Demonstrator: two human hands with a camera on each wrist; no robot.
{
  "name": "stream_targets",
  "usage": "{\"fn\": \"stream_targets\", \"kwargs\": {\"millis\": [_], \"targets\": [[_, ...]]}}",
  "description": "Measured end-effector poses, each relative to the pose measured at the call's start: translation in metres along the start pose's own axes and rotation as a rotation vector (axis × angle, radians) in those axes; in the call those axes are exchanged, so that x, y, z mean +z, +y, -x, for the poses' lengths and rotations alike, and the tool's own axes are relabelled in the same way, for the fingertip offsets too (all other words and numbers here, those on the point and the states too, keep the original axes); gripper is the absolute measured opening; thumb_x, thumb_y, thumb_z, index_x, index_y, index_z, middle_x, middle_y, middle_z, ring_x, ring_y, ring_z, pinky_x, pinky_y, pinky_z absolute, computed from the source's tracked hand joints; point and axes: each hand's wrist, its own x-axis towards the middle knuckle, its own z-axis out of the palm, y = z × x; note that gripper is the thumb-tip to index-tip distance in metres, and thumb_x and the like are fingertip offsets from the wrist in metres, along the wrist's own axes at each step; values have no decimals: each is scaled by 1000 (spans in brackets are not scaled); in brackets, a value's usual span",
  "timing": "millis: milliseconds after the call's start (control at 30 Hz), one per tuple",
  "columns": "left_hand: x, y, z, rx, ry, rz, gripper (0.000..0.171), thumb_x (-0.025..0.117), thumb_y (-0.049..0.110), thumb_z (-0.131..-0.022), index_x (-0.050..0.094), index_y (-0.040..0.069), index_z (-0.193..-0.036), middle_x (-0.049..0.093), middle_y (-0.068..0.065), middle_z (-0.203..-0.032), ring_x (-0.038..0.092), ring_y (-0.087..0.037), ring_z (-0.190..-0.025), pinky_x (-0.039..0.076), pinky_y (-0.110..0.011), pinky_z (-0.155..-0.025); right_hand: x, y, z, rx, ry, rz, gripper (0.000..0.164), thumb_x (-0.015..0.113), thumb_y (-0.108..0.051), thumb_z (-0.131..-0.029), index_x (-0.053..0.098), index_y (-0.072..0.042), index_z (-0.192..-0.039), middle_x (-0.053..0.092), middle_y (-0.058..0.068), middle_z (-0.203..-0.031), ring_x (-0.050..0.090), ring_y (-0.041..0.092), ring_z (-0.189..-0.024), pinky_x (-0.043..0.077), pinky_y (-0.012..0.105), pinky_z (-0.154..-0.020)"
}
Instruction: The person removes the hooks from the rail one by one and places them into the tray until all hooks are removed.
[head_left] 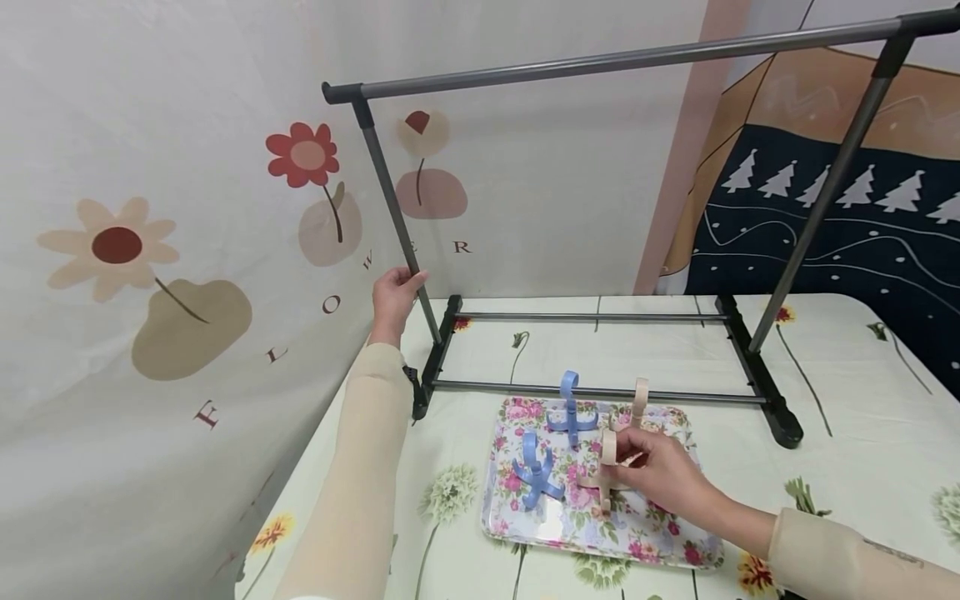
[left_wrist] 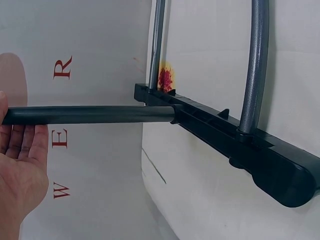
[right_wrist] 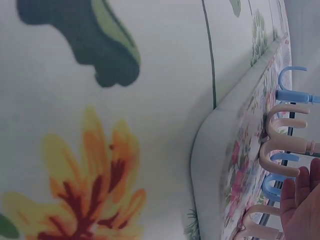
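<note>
My left hand (head_left: pixel 393 302) grips the left upright pole (head_left: pixel 392 196) of a grey metal clothes rack, low down near its black foot (head_left: pixel 440 354). In the left wrist view that hand (left_wrist: pixel 22 182) has its fingers behind the pole. Over a flowered tray (head_left: pixel 517 533), my right hand (head_left: pixel 666 473) pinches a beige multi-prong hanging hook (head_left: pixel 608 448) by its upper part, thumb and fingers together. The prongs are low over the tray. Another beige hook (head_left: pixel 640 402) stands behind it, partly hidden by the hand. Two blue hooks (head_left: pixel 572 414) (head_left: pixel 536 475) stand on the tray's left half.
The rack's top bar (head_left: pixel 615 61) spans above the table. Two low crossbars (head_left: pixel 592 317) join its feet, and the right foot (head_left: pixel 757 375) stands beyond the tray. A flower-print cloth (head_left: pixel 450 533) covers the table. A printed curtain (head_left: pixel 187 100) hangs close on the left.
</note>
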Motion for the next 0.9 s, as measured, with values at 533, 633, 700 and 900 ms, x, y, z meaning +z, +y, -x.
{"fn": "stream_targets", "kwargs": {"millis": [533, 633, 700, 900], "targets": [[-2, 1, 0, 14, 16, -39, 31, 69, 24, -95, 63, 1, -113, 64, -9, -107, 59, -24, -103, 48, -36, -90, -35, -4, 17, -78, 100, 176, 49, 84, -27, -80, 65, -10, -122, 64, 1, -110, 61, 21, -97, 54, 35, -81], [-1, 2, 2, 28, 16, -75, 31, 69, 25, -95, 63, 1, -113, 64, -11, -108, 60, -25, -103, 48, -38, -91, -43, -2, 16, -73, 134, 219, 47, 84, -24, -81, 65, -8, -121, 64, 3, -111, 61, 23, -97, 54, 35, -80], [0, 3, 5, 59, 13, -128, 30, 68, 24, -96, 63, 0, -114, 65, -13, -108, 60, -27, -102, 48, -40, -91, -47, -1, 14, -60, 152, 246, 47, 83, -23, -82, 64, -8, -122, 64, 4, -113, 61, 25, -97, 55, 36, -80], [5, 8, 13, 215, 89, -423, 39, 61, 35, -100, 61, 1, -118, 64, -18, -110, 60, -32, -99, 48, -45, -85, -66, 1, 6, -62, 230, 302, 47, 83, -23, -83, 63, -6, -123, 64, 10, -117, 63, 29, -97, 55, 31, -79]]}}
